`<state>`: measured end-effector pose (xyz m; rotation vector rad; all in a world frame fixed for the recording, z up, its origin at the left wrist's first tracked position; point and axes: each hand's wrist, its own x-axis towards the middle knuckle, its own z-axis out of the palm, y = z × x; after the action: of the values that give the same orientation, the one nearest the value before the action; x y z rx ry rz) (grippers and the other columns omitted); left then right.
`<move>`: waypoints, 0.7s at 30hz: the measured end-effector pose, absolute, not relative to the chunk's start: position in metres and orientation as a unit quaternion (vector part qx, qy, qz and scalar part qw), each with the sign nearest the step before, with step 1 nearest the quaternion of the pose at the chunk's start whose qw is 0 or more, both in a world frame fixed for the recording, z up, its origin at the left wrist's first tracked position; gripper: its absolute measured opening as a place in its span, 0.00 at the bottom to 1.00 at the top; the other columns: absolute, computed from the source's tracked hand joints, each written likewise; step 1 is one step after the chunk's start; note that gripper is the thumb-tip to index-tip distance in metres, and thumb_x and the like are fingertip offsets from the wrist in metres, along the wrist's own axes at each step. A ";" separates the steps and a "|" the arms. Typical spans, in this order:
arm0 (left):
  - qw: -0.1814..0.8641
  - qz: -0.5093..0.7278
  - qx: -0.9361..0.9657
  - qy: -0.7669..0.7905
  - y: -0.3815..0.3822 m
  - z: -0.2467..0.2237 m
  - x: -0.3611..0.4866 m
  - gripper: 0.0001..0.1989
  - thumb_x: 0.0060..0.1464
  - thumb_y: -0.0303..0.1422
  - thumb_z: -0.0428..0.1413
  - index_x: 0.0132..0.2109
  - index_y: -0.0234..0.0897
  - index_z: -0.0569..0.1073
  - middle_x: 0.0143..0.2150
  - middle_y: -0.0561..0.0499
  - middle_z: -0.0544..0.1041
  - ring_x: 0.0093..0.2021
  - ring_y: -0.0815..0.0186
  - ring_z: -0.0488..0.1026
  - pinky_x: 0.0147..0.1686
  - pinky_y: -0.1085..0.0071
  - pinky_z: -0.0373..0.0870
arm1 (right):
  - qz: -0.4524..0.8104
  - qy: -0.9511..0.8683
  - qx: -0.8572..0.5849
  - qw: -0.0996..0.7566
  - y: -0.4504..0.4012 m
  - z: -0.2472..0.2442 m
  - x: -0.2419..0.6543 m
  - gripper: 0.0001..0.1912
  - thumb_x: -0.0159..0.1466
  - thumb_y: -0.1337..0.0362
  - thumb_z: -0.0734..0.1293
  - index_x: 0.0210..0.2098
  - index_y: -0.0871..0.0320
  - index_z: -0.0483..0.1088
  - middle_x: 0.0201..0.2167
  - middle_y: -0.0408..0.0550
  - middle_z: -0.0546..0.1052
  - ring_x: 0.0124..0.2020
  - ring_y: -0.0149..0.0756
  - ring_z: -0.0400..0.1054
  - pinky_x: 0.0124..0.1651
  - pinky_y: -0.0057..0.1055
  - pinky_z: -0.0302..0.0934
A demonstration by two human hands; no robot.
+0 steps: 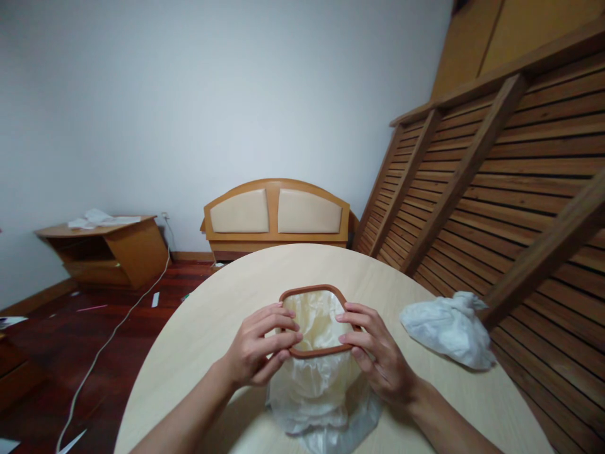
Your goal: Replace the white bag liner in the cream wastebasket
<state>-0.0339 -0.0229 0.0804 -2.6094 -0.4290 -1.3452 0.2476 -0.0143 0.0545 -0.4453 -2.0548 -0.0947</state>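
Note:
A brown rounded-square rim (314, 289) sits at the mouth of what looks like a small trash bin on the table. A translucent whitish plastic bag (314, 397) lines the inside, passes under the rim and hangs loosely down the outside onto the tabletop. The bin's own walls are hidden by the bag. My left hand (259, 343) grips the rim's left side, fingers over the top and thumb outside. On the opposite side my right hand (380, 353) holds the rim in much the same way, fingertips reaching just inside.
The round pale table (198, 353) carries a knotted white plastic bag (449, 328) at the right. Wooden slatted panels (472, 208) lean along the right side. Beyond are a headboard (276, 236) and a low cabinet (137, 252). A white cable (113, 334) crosses the floor.

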 end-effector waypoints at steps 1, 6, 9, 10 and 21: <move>0.065 -0.457 -0.874 -0.151 -0.024 0.080 -0.033 0.14 0.68 0.35 0.47 0.49 0.37 0.76 0.41 0.42 0.80 0.49 0.57 0.77 0.53 0.54 0.75 | -0.036 -0.847 -0.185 0.498 -0.015 0.056 0.247 0.11 0.69 0.69 0.59 0.46 0.51 0.71 0.50 0.51 0.77 0.59 0.48 0.66 0.55 0.49 0.69; 0.007 -0.469 -0.869 -0.154 -0.028 0.077 -0.027 0.11 0.66 0.30 0.48 0.46 0.38 0.75 0.37 0.45 0.77 0.48 0.58 0.75 0.58 0.51 0.71 | -0.029 -0.844 -0.168 0.508 -0.015 0.061 0.246 0.11 0.69 0.69 0.59 0.46 0.52 0.70 0.39 0.49 0.78 0.53 0.46 0.71 0.56 0.50 0.68; 0.013 -0.462 -0.873 -0.155 -0.028 0.076 -0.026 0.11 0.65 0.29 0.47 0.45 0.38 0.74 0.36 0.46 0.74 0.47 0.58 0.74 0.58 0.50 0.70 | -0.021 -0.849 -0.154 0.505 -0.015 0.062 0.247 0.11 0.69 0.70 0.59 0.46 0.53 0.69 0.35 0.46 0.77 0.47 0.43 0.73 0.57 0.51 0.68; 0.016 -0.458 -0.875 -0.156 -0.028 0.076 -0.026 0.11 0.64 0.28 0.47 0.45 0.38 0.74 0.36 0.46 0.73 0.46 0.58 0.73 0.58 0.50 0.69 | -0.015 -0.851 -0.151 0.503 -0.015 0.061 0.247 0.11 0.69 0.71 0.59 0.45 0.53 0.69 0.35 0.46 0.77 0.46 0.43 0.73 0.57 0.51 0.68; 0.039 -0.462 -0.872 -0.156 -0.029 0.080 -0.023 0.08 0.60 0.27 0.51 0.43 0.37 0.74 0.36 0.47 0.73 0.43 0.60 0.73 0.57 0.53 0.70 | -0.024 -0.862 -0.151 0.484 -0.012 0.060 0.254 0.14 0.65 0.72 0.63 0.47 0.52 0.73 0.36 0.47 0.78 0.52 0.45 0.72 0.53 0.46 0.70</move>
<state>-0.0232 -0.0295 0.0797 -2.6730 -0.4778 -1.4168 0.2539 -0.0121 0.0598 -0.3672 -2.0994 -0.0595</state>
